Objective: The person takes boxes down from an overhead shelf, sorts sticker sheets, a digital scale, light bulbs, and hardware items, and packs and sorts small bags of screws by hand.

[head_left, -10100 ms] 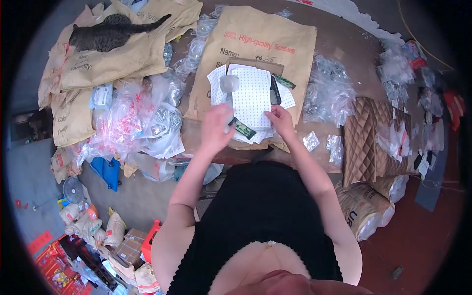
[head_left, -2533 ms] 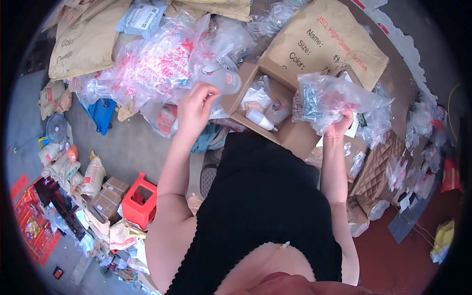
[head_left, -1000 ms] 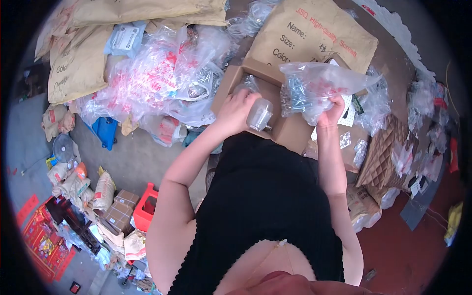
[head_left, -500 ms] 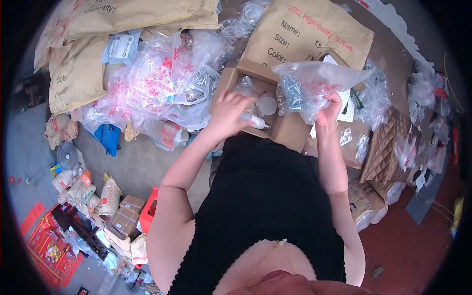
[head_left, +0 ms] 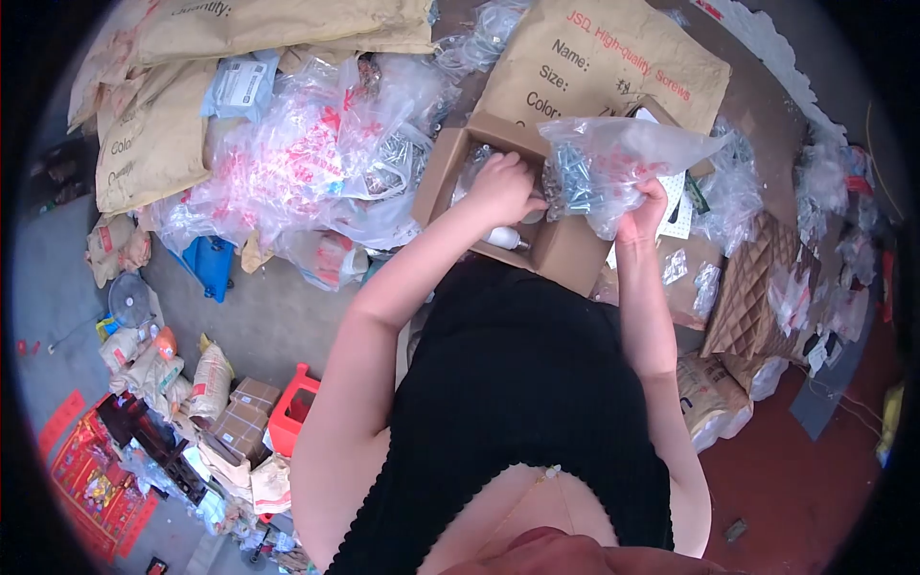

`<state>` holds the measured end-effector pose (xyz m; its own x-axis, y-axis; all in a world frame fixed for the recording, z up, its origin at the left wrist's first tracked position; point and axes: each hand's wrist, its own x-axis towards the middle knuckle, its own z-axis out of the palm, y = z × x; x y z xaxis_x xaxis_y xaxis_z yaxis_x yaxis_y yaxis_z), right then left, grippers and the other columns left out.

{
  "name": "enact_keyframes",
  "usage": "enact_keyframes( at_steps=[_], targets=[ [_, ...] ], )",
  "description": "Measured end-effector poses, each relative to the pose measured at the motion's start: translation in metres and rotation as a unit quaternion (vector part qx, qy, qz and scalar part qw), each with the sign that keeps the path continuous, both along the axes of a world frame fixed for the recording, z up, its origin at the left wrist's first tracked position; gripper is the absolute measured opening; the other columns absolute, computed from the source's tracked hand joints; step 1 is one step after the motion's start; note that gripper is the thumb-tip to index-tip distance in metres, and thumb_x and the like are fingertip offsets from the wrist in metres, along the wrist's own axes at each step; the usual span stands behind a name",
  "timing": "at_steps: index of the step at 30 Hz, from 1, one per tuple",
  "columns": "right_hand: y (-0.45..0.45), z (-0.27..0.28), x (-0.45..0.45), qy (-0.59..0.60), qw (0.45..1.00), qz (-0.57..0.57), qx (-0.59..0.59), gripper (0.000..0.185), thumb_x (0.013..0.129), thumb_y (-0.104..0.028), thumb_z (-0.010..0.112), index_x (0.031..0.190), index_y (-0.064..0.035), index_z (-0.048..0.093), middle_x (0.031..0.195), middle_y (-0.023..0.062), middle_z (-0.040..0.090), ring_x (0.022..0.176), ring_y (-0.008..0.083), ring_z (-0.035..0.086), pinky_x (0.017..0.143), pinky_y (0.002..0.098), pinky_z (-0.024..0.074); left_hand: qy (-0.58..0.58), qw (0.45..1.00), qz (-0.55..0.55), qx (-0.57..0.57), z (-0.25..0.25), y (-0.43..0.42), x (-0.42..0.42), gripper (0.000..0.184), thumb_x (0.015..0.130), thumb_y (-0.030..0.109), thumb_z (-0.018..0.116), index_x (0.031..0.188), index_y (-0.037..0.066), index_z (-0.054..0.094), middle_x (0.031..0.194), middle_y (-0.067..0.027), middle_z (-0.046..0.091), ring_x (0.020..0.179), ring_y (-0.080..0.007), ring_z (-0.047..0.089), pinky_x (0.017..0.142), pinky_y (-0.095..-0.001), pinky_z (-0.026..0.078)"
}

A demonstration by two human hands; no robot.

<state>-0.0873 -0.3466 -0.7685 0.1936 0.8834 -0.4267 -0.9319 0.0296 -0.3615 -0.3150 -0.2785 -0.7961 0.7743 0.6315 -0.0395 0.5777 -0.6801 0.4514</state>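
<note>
My right hand is closed on the gathered edge of a clear plastic bag of screws, held over the right side of an open cardboard box. Silvery screws show through the bag, and red print marks the plastic. My left hand reaches down into the box, palm downward. Its fingertips are hidden, so I cannot tell whether it grips anything. Beside that hand, at the box's near wall, lies a white cylindrical item with a metal end, like a light bulb. Clear plastic shows inside the box as well.
A heap of clear plastic bags with red print lies left of the box. Large brown paper screw sacks lie behind it and at the far left. More bagged hardware sits to the right. A blue plastic piece lies at the left.
My left hand has moved right and forward, from above the box's left edge down into it. The bag in my right hand has hardly moved.
</note>
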Motion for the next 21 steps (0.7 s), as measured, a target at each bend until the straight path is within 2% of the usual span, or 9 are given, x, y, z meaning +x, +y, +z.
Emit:
enact_keyframes(
  at_steps=[2, 6, 8, 9, 11, 14, 17, 20, 21],
  targets=[
    [-0.001, -0.001, 0.002, 0.016, 1.000, 0.010, 0.021, 0.041, 0.064, -0.003, 0.053, 0.104, 0.0028, 0.058, 0.099, 0.0168, 0.064, 0.092, 0.0310, 0.061, 0.087, 0.0411, 0.0504, 0.202, 0.973, -0.096, -0.047, 0.004, 0.008, 0.012, 0.069, 0.082, 0.050, 0.065, 0.129, 0.001, 0.050, 0.097, -0.0139, 0.069, 0.105, -0.0326, 0.060, 0.093, -0.0466, 0.045],
    [-0.003, -0.003, 0.002, 0.001, 1.000, -0.013, 0.017, 0.041, 0.064, -0.003, 0.053, 0.105, 0.0026, 0.057, 0.100, 0.0167, 0.063, 0.093, 0.0309, 0.061, 0.089, 0.0409, 0.0497, 0.190, 0.967, -0.093, -0.143, 0.029, 0.011, 0.009, 0.067, 0.081, 0.051, 0.067, 0.124, 0.002, 0.054, 0.095, -0.0130, 0.069, 0.091, -0.0283, 0.067, 0.078, -0.0441, 0.053],
    [-0.005, -0.005, 0.003, 0.023, 0.999, 0.005, 0.042, 0.040, 0.065, -0.002, 0.053, 0.105, 0.0026, 0.057, 0.103, 0.0169, 0.063, 0.095, 0.0316, 0.060, 0.090, 0.0420, 0.0491, 0.190, 0.903, -0.012, -0.385, 0.056, 0.015, 0.010, 0.079, 0.073, 0.058, 0.071, 0.124, 0.000, 0.052, 0.096, -0.0147, 0.069, 0.071, -0.0281, 0.069, 0.061, -0.0406, 0.056],
    [-0.005, -0.010, 0.005, 0.025, 0.999, 0.003, 0.041, 0.040, 0.065, -0.002, 0.053, 0.105, 0.0026, 0.057, 0.103, 0.0169, 0.063, 0.095, 0.0316, 0.060, 0.090, 0.0420, 0.0491, 0.192, 0.902, -0.013, -0.386, 0.047, 0.014, 0.011, 0.079, 0.073, 0.058, 0.071, 0.124, 0.000, 0.052, 0.096, -0.0147, 0.069, 0.071, -0.0281, 0.069, 0.061, -0.0406, 0.056],
    [-0.002, -0.013, 0.006, 0.041, 0.997, 0.023, 0.055, 0.050, 0.062, 0.000, 0.055, 0.112, 0.0001, 0.057, 0.110, 0.0171, 0.062, 0.108, 0.0339, 0.058, 0.108, 0.0525, 0.0387, 0.107, 0.911, 0.049, -0.394, 0.029, 0.016, 0.013, 0.092, 0.064, 0.060, 0.077, 0.125, -0.002, 0.049, 0.099, -0.0198, 0.068, 0.061, -0.0289, 0.068, 0.055, -0.0356, 0.056],
    [0.001, 0.002, -0.005, 0.013, 1.000, -0.003, 0.003, 0.045, 0.066, -0.002, 0.053, 0.110, 0.0053, 0.055, 0.106, 0.0196, 0.062, 0.098, 0.0327, 0.060, 0.092, 0.0434, 0.0480, 0.104, 0.916, 0.025, -0.386, 0.028, 0.016, 0.010, 0.097, 0.060, 0.056, 0.082, 0.127, -0.003, 0.047, 0.113, -0.0270, 0.060, 0.080, -0.0327, 0.069, 0.070, -0.0383, 0.058],
    [0.000, -0.002, -0.002, 0.015, 1.000, 0.001, 0.019, 0.050, 0.066, -0.003, 0.054, 0.115, 0.0067, 0.054, 0.108, 0.0207, 0.062, 0.101, 0.0338, 0.059, 0.094, 0.0438, 0.0471, 0.137, 0.959, -0.032, -0.245, 0.015, 0.000, 0.007, 0.095, 0.062, 0.047, 0.082, 0.133, -0.002, 0.042, 0.123, -0.0261, 0.051, 0.101, -0.0379, 0.062, 0.086, -0.0436, 0.053],
    [0.000, -0.013, 0.008, 0.045, 0.996, 0.046, 0.055, 0.054, 0.066, -0.004, 0.054, 0.118, 0.0076, 0.053, 0.111, 0.0213, 0.061, 0.104, 0.0350, 0.058, 0.097, 0.0443, 0.0457, 0.133, 0.946, -0.038, -0.292, 0.029, -0.009, 0.000, 0.091, 0.060, 0.036, 0.081, 0.134, -0.001, 0.042, 0.130, -0.0270, 0.042, 0.114, -0.0424, 0.054, 0.097, -0.0443, 0.047],
    [0.000, -0.011, 0.005, 0.047, 0.996, 0.048, 0.054, 0.054, 0.066, -0.004, 0.054, 0.118, 0.0076, 0.053, 0.111, 0.0213, 0.061, 0.104, 0.0350, 0.058, 0.097, 0.0443, 0.0457, 0.108, 0.956, -0.030, -0.272, 0.027, -0.016, -0.004, 0.082, 0.061, 0.027, 0.079, 0.131, 0.002, 0.045, 0.129, -0.0254, 0.042, 0.109, -0.0397, 0.057, 0.092, -0.0430, 0.049]
  ],
)
